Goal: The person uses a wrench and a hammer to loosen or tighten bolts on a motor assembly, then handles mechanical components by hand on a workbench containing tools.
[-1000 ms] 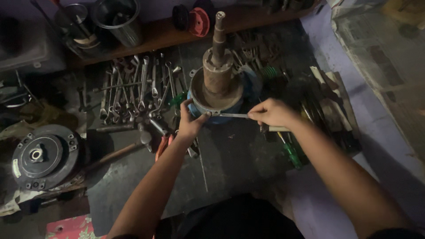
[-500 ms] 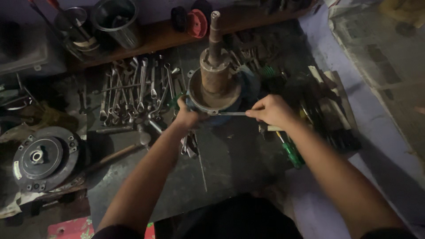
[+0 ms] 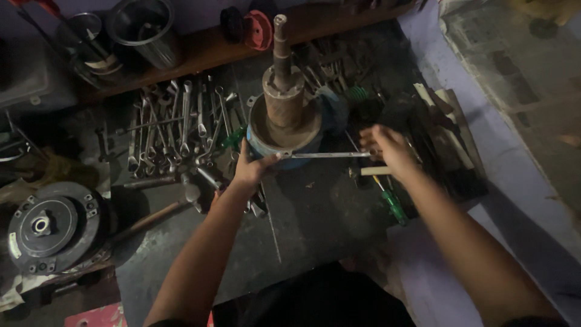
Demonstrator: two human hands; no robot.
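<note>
Inspecting the head view, I find my left hand (image 3: pixel 251 169) cupped against the near rim of the blue-rimmed hub assembly (image 3: pixel 284 130), fingers curled on the rim and thumb pressing the head end of a slim wrench (image 3: pixel 327 155). My right hand (image 3: pixel 387 148) is closed around the far end of that wrench, which lies level across the front of the assembly. The assembly stands upright at the middle of the dark tabletop (image 3: pixel 315 218), its rusty shaft (image 3: pixel 280 45) pointing up.

Compared with half a second ago, the right hand has moved outward to the right along the wrench, so more of the bare shank shows between the two hands. The left hand has stayed at the rim. The assembly has not shifted.

A row of spanners (image 3: pixel 175 124) lies just left of the assembly. A green-handled screwdriver (image 3: pixel 392 203) rests near the right forearm. A round black clutch plate (image 3: pixel 51 227) sits well apart at the left edge, and a hammer (image 3: pixel 157 212) lies between it and the left arm.
</note>
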